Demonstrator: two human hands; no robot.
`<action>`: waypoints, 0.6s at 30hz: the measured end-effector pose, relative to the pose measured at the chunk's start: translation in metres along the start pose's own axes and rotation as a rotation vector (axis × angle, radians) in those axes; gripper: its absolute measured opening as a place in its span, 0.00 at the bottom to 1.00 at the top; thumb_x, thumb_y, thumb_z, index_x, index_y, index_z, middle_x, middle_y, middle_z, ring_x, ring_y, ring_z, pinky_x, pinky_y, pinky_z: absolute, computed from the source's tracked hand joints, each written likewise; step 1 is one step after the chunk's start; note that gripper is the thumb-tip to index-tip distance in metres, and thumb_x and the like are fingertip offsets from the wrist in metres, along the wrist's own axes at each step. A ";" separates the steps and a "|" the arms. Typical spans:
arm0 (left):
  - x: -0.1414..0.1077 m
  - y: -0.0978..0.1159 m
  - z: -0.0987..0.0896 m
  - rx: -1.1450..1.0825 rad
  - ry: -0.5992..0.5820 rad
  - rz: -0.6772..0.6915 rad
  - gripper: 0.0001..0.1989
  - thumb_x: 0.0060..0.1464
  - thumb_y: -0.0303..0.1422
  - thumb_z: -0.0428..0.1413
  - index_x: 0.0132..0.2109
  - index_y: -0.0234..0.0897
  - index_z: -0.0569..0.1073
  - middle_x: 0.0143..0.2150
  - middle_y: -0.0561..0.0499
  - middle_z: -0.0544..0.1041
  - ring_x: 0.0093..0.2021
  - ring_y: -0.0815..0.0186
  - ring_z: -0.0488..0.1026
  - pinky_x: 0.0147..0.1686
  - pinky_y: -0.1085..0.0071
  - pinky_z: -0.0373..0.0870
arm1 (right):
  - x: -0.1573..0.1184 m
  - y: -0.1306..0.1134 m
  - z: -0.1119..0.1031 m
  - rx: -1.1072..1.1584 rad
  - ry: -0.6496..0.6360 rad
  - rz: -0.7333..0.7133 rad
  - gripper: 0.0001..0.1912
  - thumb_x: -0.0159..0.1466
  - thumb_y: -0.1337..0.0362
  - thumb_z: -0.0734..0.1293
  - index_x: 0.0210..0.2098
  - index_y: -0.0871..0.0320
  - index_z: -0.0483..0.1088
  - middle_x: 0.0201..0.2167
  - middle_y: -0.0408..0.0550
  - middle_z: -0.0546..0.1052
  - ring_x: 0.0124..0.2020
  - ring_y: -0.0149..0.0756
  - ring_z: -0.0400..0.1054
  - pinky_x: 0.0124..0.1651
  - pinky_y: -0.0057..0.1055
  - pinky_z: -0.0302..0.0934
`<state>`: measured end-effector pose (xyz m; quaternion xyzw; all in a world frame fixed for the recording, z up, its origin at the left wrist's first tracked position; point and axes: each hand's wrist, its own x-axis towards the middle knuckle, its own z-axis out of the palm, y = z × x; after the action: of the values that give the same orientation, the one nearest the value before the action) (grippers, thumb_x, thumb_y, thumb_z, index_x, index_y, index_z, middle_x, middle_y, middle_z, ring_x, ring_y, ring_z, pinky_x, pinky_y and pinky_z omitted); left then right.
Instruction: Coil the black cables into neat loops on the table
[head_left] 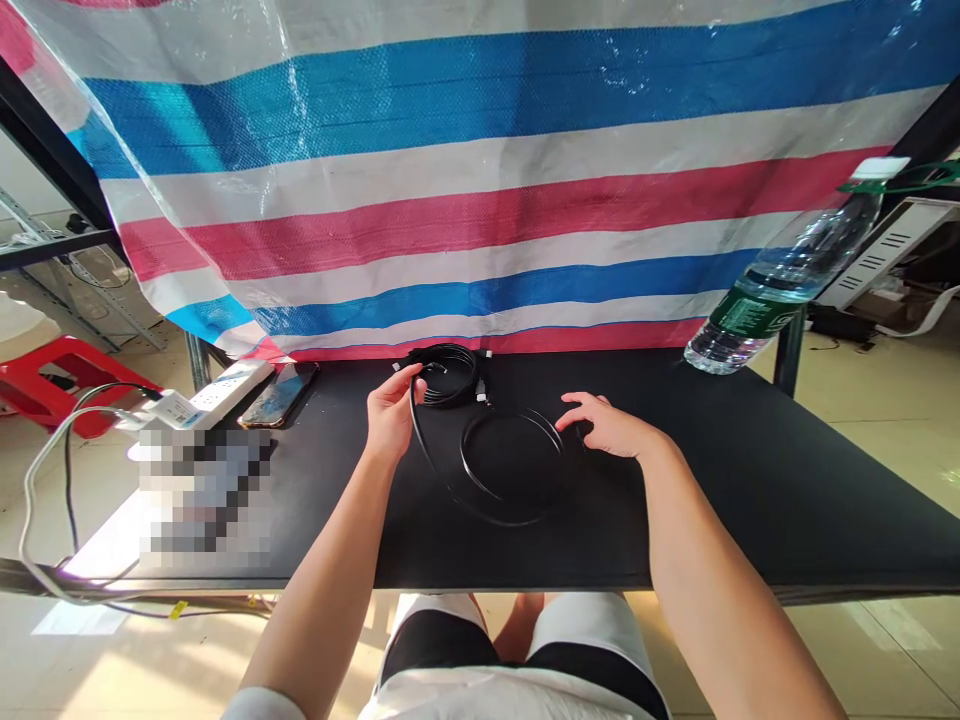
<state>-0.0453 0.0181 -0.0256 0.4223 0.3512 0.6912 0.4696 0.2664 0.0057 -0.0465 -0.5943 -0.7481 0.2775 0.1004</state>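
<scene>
A thin black cable [512,523] lies in a loose loop on the black tabletop [720,500] in front of me. My left hand [391,412] pinches one length of this cable between thumb and fingers, left of the loop. On the other side, my right hand [609,424] has its fingers apart, with a fingertip at or very near the loop's right edge; whether it touches cannot be made out. Just behind the loop sits a coiled bundle of black cables [469,380] with light-coloured plug ends, partly overlapped by my left fingertips.
At the left are a white power strip [234,388] with a plugged-in charger [174,408], a phone [279,396] and a blurred-out item [217,490]. A water bottle [757,305] leans at the back right. A striped plastic sheet [480,190] hangs behind the table.
</scene>
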 end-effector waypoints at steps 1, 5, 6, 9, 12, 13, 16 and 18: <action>0.001 -0.001 -0.001 0.014 0.014 0.026 0.18 0.28 0.40 0.71 0.31 0.39 0.82 0.22 0.56 0.69 0.24 0.74 0.63 0.27 0.73 0.61 | 0.000 -0.004 0.001 0.003 -0.014 -0.016 0.23 0.43 0.77 0.63 0.33 0.49 0.79 0.62 0.45 0.63 0.62 0.52 0.56 0.61 0.52 0.52; 0.003 -0.003 -0.005 0.065 0.089 0.199 0.17 0.29 0.43 0.70 0.29 0.41 0.81 0.28 0.55 0.70 0.31 0.71 0.68 0.32 0.72 0.64 | 0.000 -0.012 -0.001 0.087 -0.024 -0.082 0.10 0.44 0.73 0.67 0.23 0.52 0.76 0.58 0.46 0.68 0.57 0.51 0.61 0.57 0.49 0.56; 0.004 -0.003 -0.005 0.078 0.113 0.231 0.17 0.30 0.44 0.70 0.29 0.41 0.81 0.30 0.53 0.72 0.34 0.69 0.69 0.34 0.72 0.65 | -0.001 -0.012 -0.003 0.141 -0.016 -0.095 0.08 0.44 0.71 0.68 0.22 0.53 0.75 0.56 0.46 0.70 0.55 0.50 0.62 0.56 0.47 0.57; 0.005 0.000 -0.004 0.086 0.159 0.261 0.19 0.34 0.48 0.68 0.30 0.38 0.80 0.34 0.49 0.77 0.39 0.63 0.73 0.40 0.68 0.68 | -0.006 -0.011 -0.010 0.411 -0.017 -0.150 0.04 0.43 0.66 0.72 0.20 0.54 0.73 0.45 0.49 0.76 0.46 0.45 0.68 0.50 0.43 0.60; 0.006 0.004 -0.004 0.037 0.177 0.232 0.22 0.38 0.51 0.65 0.31 0.36 0.78 0.31 0.48 0.78 0.35 0.63 0.75 0.41 0.65 0.71 | -0.011 -0.009 -0.014 0.776 0.046 -0.189 0.11 0.41 0.60 0.76 0.21 0.54 0.72 0.27 0.44 0.75 0.32 0.39 0.68 0.39 0.39 0.61; 0.006 0.006 -0.004 0.025 0.196 0.214 0.23 0.39 0.52 0.64 0.32 0.35 0.77 0.28 0.49 0.78 0.32 0.65 0.75 0.38 0.65 0.71 | -0.012 -0.008 -0.015 0.910 0.119 -0.207 0.12 0.41 0.59 0.76 0.22 0.53 0.71 0.22 0.42 0.73 0.28 0.36 0.67 0.36 0.38 0.60; 0.006 0.010 -0.005 0.043 0.280 0.148 0.27 0.37 0.54 0.64 0.34 0.35 0.77 0.21 0.55 0.74 0.21 0.70 0.71 0.26 0.71 0.69 | -0.013 -0.004 -0.017 1.283 0.414 -0.274 0.14 0.44 0.57 0.76 0.23 0.52 0.69 0.17 0.37 0.67 0.21 0.31 0.60 0.28 0.33 0.57; 0.004 0.013 -0.004 0.100 0.312 0.116 0.28 0.35 0.53 0.65 0.37 0.34 0.77 0.17 0.58 0.71 0.16 0.73 0.66 0.19 0.75 0.63 | -0.012 -0.001 -0.019 1.465 0.581 -0.293 0.12 0.47 0.59 0.74 0.23 0.52 0.67 0.16 0.36 0.63 0.19 0.29 0.57 0.25 0.30 0.54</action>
<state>-0.0547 0.0179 -0.0151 0.3523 0.4290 0.7559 0.3471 0.2779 -0.0002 -0.0282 -0.3217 -0.3902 0.5163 0.6911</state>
